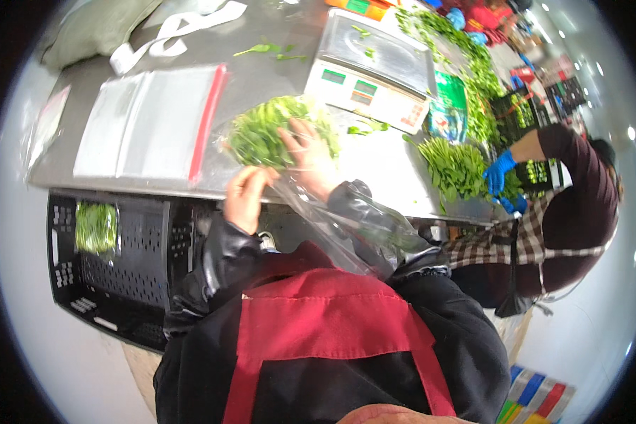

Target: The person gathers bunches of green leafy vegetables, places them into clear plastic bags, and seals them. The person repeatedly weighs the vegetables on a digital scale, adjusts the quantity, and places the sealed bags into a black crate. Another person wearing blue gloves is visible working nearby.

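Observation:
A bunch of leafy greens (265, 130) lies on the metal table in front of me. My right hand (308, 153) rests on top of it with the fingers spread. Clear plastic film (318, 212), apparently a bag, runs from the greens back along my right forearm; whether that hand is inside it I cannot tell. At the near edge of the greens, my left hand (246, 193) pinches the film between thumb and fingers. A stack of flat clear bags with a red edge (148, 124) lies to the left of the greens.
Beyond the greens stands a weighing scale (371, 69) with leaf scraps on its pan. A black plastic crate (127, 270) at lower left holds one packed bag of greens (96, 227). At right, a co-worker's blue-gloved hand (499, 174) touches loose greens (450, 167).

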Motion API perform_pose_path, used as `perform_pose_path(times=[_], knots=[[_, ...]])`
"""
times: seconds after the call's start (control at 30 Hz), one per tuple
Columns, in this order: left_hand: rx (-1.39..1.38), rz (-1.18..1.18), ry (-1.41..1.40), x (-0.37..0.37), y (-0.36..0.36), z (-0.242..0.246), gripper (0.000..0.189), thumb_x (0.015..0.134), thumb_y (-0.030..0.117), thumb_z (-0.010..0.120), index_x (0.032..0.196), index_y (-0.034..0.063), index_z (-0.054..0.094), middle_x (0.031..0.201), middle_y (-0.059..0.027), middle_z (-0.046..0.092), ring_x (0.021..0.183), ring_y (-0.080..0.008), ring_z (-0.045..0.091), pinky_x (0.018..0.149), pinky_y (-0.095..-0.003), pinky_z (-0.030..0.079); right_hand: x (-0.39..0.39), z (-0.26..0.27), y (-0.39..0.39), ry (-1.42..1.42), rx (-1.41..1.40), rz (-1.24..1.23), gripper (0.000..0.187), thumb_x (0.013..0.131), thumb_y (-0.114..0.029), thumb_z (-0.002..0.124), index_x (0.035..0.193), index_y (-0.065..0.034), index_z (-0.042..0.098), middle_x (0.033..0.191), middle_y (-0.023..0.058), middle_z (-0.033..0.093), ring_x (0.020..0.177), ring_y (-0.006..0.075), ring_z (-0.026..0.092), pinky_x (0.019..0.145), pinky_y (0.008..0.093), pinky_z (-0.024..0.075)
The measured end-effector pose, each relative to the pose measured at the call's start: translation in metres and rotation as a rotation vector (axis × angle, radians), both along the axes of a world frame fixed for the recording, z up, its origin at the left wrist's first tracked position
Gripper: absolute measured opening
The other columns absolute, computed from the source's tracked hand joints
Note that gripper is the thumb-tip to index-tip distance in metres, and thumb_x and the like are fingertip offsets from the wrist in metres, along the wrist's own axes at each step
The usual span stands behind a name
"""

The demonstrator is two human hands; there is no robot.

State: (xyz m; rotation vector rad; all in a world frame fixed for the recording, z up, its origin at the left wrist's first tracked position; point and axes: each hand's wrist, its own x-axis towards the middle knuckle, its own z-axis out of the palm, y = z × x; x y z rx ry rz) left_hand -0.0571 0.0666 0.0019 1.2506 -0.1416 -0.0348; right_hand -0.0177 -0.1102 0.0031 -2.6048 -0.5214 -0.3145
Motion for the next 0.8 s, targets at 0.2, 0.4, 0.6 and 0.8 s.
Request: perform_pose_path(times=[0.2,0.4,0.6,0.8], knots=[[0.088,-0.146,-0.144,0.073,-0.002,0.1,0.018,0.092,0.009,0.053,0.08,-0.0009,0.061,0.083,-0.0043,0.063,0.081,-0.0117,0.055,0.08,-0.0274,0.043,0.03,0.011,0.029,0.206,0.684,-0.206,0.045,0.088,-0.019,0.058,0.128,0.0004,0.053,0.117,0.0205,0.059,0.11,0.0313,0.055,0.093,0.0431,0.0454],[0.769,-0.686,-0.269,0.135,-0.12,0.116,0.023,0.086,0.02,0.061,0.076,-0.0008,0.065,0.064,0.0025,0.054,0.062,-0.007,0.048,0.054,-0.0315,0.041,0.012,-0.01,0.029,0.435,1.427,-0.274,0.037,0.095,-0.017,0.051,0.128,0.0009,0.053,0.108,0.0127,0.062,0.099,0.023,0.059,0.086,0.0364,0.0495],[0.732,-0.952,-0.623,0.008,-0.118,0.073,0.058,0.084,0.037,0.068,0.128,0.001,0.056,0.135,-0.0202,0.051,0.125,-0.0367,0.049,0.107,-0.0495,0.036,-0.055,-0.058,-0.008,0.614,1.461,-0.382,0.033,0.099,-0.02,0.05,0.125,-0.001,0.055,0.108,0.0088,0.062,0.099,0.022,0.06,0.084,0.0369,0.0512],[0.614,-0.833,-0.904,-0.046,-0.089,0.042,0.067,0.078,0.038,0.074,0.13,0.002,0.053,0.139,-0.0173,0.048,0.138,-0.0333,0.038,0.114,-0.0487,0.029,-0.121,-0.051,-0.053,0.869,1.435,-0.546,0.031,0.102,-0.02,0.047,0.125,-0.0017,0.056,0.109,0.0056,0.062,0.102,0.0194,0.06,0.082,0.0355,0.0529]])
